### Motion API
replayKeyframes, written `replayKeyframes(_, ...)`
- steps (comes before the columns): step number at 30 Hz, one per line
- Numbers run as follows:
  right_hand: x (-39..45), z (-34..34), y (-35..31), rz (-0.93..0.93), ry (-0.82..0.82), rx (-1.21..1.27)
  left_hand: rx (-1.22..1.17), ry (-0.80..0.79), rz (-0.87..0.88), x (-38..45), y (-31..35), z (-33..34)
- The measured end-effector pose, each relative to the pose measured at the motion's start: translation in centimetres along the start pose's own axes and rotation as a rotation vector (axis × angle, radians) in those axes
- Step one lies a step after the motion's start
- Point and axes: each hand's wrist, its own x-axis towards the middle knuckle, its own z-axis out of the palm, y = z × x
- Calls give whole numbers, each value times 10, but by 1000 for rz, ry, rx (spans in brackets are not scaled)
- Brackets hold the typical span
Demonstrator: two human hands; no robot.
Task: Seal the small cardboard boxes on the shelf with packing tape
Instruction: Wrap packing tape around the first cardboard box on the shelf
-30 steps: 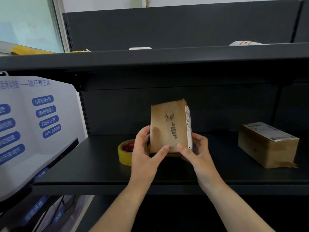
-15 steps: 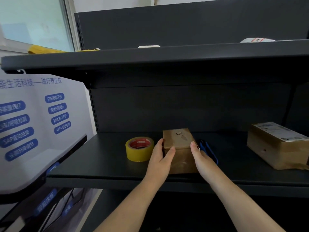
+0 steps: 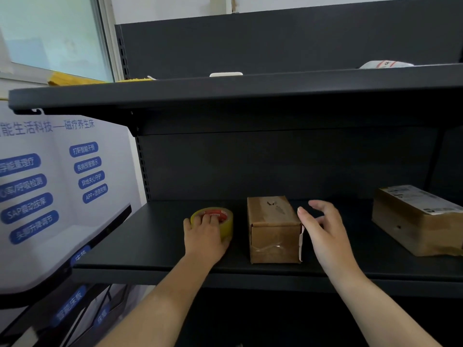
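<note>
A small cardboard box (image 3: pixel 274 229) lies on the dark shelf (image 3: pixel 155 249), its near end flap loose at the right edge. Left of it sits a yellow roll of packing tape (image 3: pixel 220 219) with a red core. My left hand (image 3: pixel 204 236) grips the roll, fingers curled over its top and into the hole. My right hand (image 3: pixel 323 231) hovers just right of the box with fingers spread, not touching it. A second, larger cardboard box (image 3: pixel 416 219) with a white label lies at the far right of the shelf.
An upper shelf (image 3: pixel 225 96) overhangs the working shelf, with a white object and a white packet on it. A white display board with blue labels (image 3: pixel 50 186) stands at the left. The blue item behind the box is hidden by my right hand.
The box went from held upright in both hands to lying on the shelf. Both hands let go; the left moved onto the tape roll, the right drew away to the right.
</note>
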Motion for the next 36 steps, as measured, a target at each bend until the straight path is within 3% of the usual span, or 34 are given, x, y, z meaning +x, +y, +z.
replayKeyframes(6,-4,1,-4,-74,-11,-50,-107,22,32,0,-7,2)
replayKeyframes(14,-5,-5,-17,-187,-72,54,-150,451,242,-33,-15,-41)
replayKeyframes(19,3,-6,-40,-270,-205,229,-218,565,388,-62,-15,-73)
replayKeyframes(23,10,4,-57,-305,-339,201,-321,648,465,-80,-4,-89)
replayKeyframes(31,8,4,-72,-492,-365,272,-462,671,426,-88,14,-106)
replayKeyframes(36,7,5,-74,-519,-229,223,-482,652,439,-91,19,-107)
